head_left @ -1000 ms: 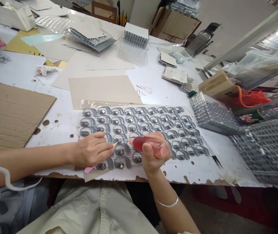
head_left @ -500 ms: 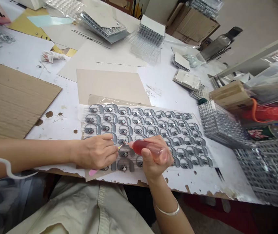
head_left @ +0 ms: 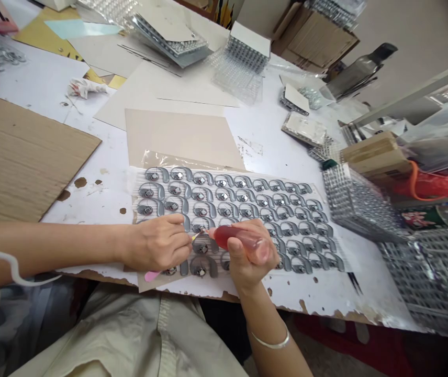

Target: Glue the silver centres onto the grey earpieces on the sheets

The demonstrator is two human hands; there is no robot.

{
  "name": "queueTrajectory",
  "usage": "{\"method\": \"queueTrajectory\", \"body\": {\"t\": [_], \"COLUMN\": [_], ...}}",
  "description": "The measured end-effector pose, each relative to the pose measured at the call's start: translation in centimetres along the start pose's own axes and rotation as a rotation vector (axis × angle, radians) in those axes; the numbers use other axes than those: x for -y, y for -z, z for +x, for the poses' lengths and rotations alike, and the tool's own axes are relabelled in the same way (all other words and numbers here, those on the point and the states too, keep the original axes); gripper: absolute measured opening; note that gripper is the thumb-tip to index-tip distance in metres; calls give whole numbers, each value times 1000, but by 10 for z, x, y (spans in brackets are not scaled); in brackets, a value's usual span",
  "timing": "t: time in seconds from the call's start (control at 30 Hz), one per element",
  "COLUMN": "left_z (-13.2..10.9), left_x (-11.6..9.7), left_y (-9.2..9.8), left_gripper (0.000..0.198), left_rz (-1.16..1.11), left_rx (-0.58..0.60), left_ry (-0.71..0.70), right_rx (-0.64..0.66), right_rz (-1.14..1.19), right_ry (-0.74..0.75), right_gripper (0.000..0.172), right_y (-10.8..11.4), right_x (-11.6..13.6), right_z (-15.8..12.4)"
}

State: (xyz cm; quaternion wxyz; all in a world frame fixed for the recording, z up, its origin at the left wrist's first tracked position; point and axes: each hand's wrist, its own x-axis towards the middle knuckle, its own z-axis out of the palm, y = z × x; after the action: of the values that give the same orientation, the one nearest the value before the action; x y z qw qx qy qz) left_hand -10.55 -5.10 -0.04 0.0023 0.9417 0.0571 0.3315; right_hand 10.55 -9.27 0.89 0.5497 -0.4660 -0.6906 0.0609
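Note:
A clear plastic sheet [head_left: 232, 209] lies on the white table, holding rows of grey curved pieces with shiny round metal centres. My left hand [head_left: 155, 243] rests on its near edge, pinching a thin tool with a pink handle [head_left: 151, 275] and a yellow tip [head_left: 196, 236]. My right hand [head_left: 249, 251] is shut around a red translucent squeeze bottle [head_left: 235, 237]. The bottle's nozzle sits close to the tool's tip, just above one round piece [head_left: 199, 226]. The hands hide part of the sheet's near rows.
Brown cardboard [head_left: 23, 157] lies at the left, and beige card sheets [head_left: 180, 136] lie behind the plastic sheet. Stacked clear trays [head_left: 243, 68] stand at the back. Wire-like grey tray stacks [head_left: 359, 204] sit at the right. The table's chipped front edge runs close to my arms.
The view has shifted slightly, so the sheet and table sit further right and higher in the frame. Both hands keep their hold, and the tool tip and nozzle stay close together.

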Motion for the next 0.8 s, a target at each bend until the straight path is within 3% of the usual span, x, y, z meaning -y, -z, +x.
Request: {"method": "queueTrajectory", "body": {"t": [0.53, 0.8], "left_z": [1, 1], "left_x": [1, 1], "left_y": [2, 2], "left_gripper": [21, 22], "left_rz": [4, 18], "left_rx": [8, 12], "left_ry": [0, 14], "right_rx": [-51, -18], "right_rz": [-5, 14], "right_ry": [5, -6], "right_gripper": [11, 10], "right_y": [-2, -2], "right_x": [1, 0], "right_z": [2, 0]}}
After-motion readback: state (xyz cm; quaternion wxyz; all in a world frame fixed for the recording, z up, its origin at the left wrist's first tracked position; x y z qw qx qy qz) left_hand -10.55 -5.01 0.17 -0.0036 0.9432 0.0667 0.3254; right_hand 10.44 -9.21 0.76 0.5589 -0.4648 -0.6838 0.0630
